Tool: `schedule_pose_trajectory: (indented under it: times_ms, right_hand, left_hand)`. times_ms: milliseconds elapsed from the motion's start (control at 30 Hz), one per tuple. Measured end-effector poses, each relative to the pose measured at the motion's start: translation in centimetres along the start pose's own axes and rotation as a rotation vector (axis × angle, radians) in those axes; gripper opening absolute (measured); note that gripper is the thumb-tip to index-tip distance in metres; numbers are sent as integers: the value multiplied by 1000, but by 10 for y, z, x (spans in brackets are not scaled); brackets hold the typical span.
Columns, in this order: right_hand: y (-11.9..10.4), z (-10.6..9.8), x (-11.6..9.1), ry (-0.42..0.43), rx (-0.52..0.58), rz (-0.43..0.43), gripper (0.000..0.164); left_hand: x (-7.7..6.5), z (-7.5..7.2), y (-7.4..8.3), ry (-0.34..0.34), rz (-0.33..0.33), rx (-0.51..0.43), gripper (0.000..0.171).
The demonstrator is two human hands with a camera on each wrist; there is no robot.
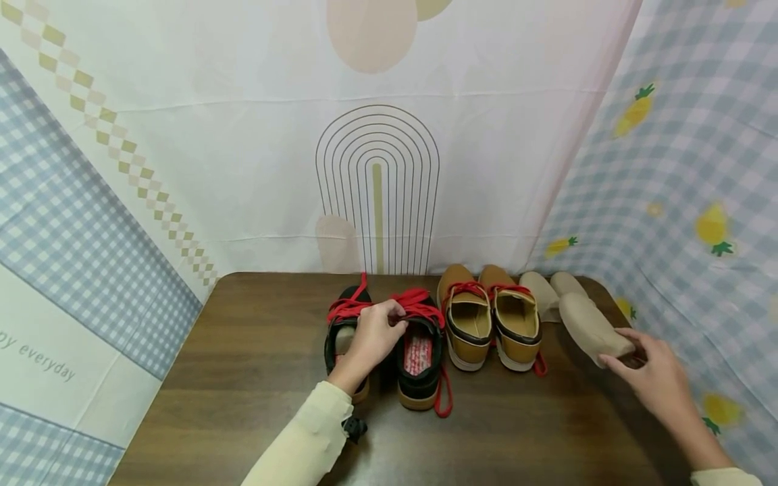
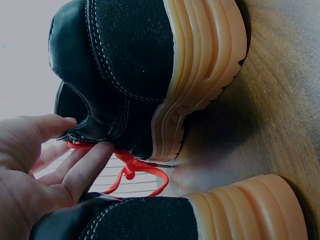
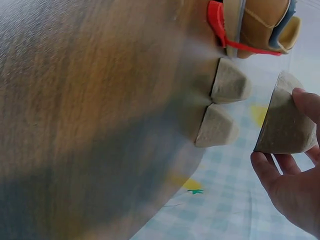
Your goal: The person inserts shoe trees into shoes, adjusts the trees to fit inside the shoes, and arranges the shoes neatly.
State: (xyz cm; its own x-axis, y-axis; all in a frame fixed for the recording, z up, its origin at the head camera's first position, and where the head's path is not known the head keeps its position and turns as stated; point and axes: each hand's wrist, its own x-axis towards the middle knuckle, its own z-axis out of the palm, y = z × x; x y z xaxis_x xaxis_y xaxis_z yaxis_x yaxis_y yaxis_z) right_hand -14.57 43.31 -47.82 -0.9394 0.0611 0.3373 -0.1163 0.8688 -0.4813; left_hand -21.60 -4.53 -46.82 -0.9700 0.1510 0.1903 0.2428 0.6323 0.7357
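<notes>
My left hand (image 1: 375, 335) reaches between two black shoes with red laces. Its thumb and fingers pinch the collar edge of the right black shoe (image 2: 135, 50), close to the laces. The left black shoe (image 2: 145, 220) stands beside it, partly covered by my hand and wrist in the head view; something beige shows in its opening. Over the table's right side, my right hand (image 1: 659, 378) holds a beige molded shoe insert (image 1: 589, 327) by its near end, raised off the tabletop. Two similar beige inserts (image 3: 230, 82) lie at the far right corner.
A pair of tan shoes (image 1: 468, 317) with red laces stands between the black shoes and the inserts. The brown wooden table (image 1: 255, 378) meets a printed white cloth (image 1: 255, 189) behind and a blue checked cloth (image 1: 681, 175) on the right.
</notes>
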Motion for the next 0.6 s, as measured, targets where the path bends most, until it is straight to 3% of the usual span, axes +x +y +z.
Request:
schedule_pose_trajectory:
  times_ms: [600]
  right_hand:
    - [-37,-6,6,40,58,-109,59]
  left_hand:
    - [1,0,-1,6,-5,-1,8]
